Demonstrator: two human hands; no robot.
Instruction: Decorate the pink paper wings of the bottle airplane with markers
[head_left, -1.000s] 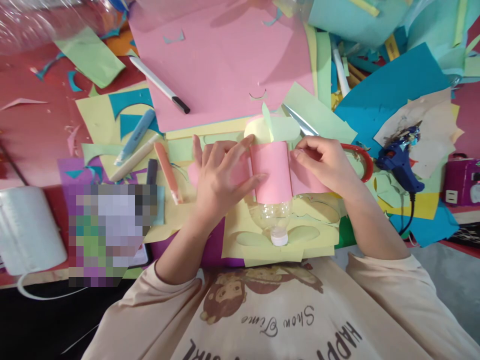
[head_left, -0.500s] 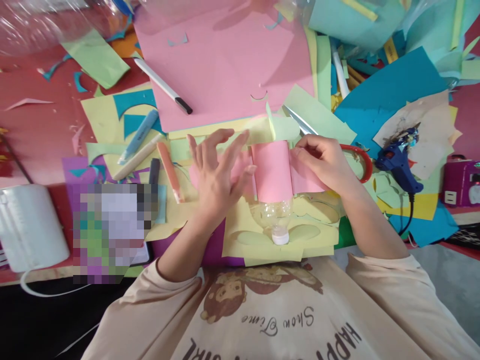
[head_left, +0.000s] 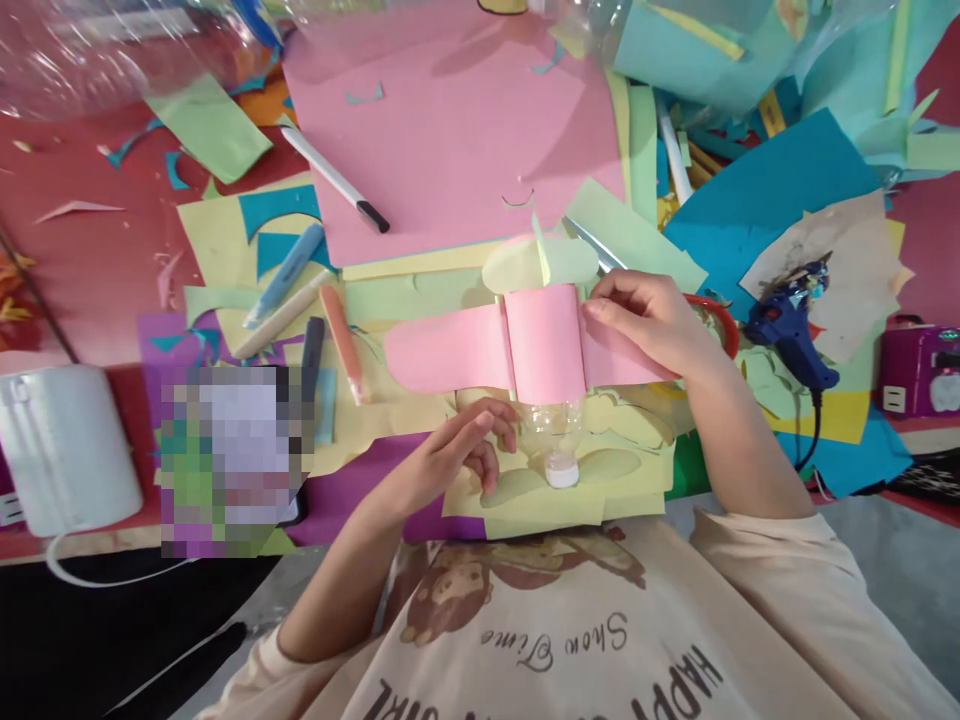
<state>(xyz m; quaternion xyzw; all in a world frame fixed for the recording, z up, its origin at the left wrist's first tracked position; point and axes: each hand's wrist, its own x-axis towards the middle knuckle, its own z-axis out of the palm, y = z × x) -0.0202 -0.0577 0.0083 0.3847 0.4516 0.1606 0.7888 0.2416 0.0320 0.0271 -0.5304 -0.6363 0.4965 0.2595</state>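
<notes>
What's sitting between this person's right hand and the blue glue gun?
The red scissors handle, with pale green paper scraps nearby; the head view shows it between the right hand and the blue glue gun.

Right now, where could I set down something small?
Mostly on the pink sheet, right of the white pen, or on the red tabletop beyond the white case. It's crowded around the pink-wrapped bottle and the glue gun.

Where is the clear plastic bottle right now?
In the head view, the bottle lies just right of centre, partly wrapped in pink paper, between the left hand and the right hand, its white cap toward the shirt.
</notes>
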